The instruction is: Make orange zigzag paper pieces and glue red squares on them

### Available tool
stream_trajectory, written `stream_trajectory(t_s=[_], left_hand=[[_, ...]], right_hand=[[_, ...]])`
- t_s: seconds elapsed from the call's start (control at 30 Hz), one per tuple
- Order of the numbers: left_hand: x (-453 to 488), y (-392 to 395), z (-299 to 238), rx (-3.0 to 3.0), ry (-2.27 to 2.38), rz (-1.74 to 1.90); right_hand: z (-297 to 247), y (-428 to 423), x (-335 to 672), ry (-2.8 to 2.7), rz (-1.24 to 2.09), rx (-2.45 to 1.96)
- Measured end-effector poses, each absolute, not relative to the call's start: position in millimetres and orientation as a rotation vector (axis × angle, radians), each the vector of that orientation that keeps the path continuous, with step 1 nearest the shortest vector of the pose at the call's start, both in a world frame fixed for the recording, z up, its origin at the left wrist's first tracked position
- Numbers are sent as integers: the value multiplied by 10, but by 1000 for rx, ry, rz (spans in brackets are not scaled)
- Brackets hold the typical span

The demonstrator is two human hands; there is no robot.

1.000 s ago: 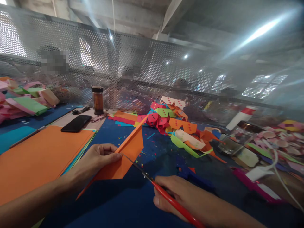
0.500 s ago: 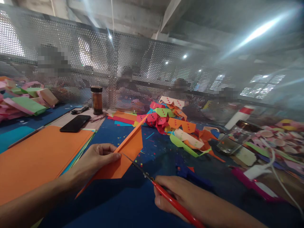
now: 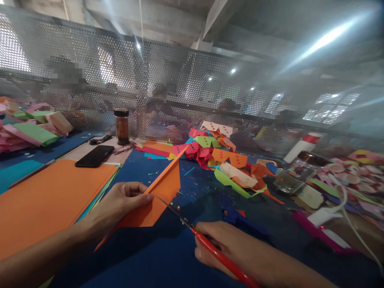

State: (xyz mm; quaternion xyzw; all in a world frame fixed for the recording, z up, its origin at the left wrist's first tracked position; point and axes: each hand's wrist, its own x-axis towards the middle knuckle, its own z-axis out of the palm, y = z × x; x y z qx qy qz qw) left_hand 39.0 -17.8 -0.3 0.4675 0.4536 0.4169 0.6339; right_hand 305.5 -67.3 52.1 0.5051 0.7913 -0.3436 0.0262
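The left hand [image 3: 129, 196] pinches folded orange paper [image 3: 168, 186] at frame centre, thumb and fingers clamped on it; the right hand [image 3: 222, 244], lower right of centre, is closed around red-handled scissors [image 3: 220, 256] whose tip meets the paper by the left thumb. Upper left of centre stands a black-lidded jar [image 3: 122, 130], brown inside; at right, a clear dark-lidded jar [image 3: 295, 178], contents hard to tell. The blue tabletop [image 3: 144, 260] shows at lower centre, bordered by a stack of orange sheets [image 3: 54, 196] on the left and a dotted paper-cutout pile [image 3: 229, 157] above right. Against one second ago, the background sits slightly farther left; both hands keep nearly the same pose.
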Motion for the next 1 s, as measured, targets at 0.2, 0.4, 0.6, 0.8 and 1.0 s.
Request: stream_trajectory(t_s=[0.2,0.4,0.6,0.8,1.0], left_hand=[[386,-159,-6,1082,1031,944],[379,-162,-9,1074,1027,933],[384,-173,6,1077,1025,933],[385,-170,9,1072,1021,916],[387,-183,14,1062,1030,920]], right_hand=[[538,-683,3051,2388,-1088,1581],[514,-677,3057,2398,-1146,1575],[494,-681,3042,2389,-1066,1621],[461,-679,3051,2430,-1010,1604],[446,-678,3046,2398,-1018,1632]])
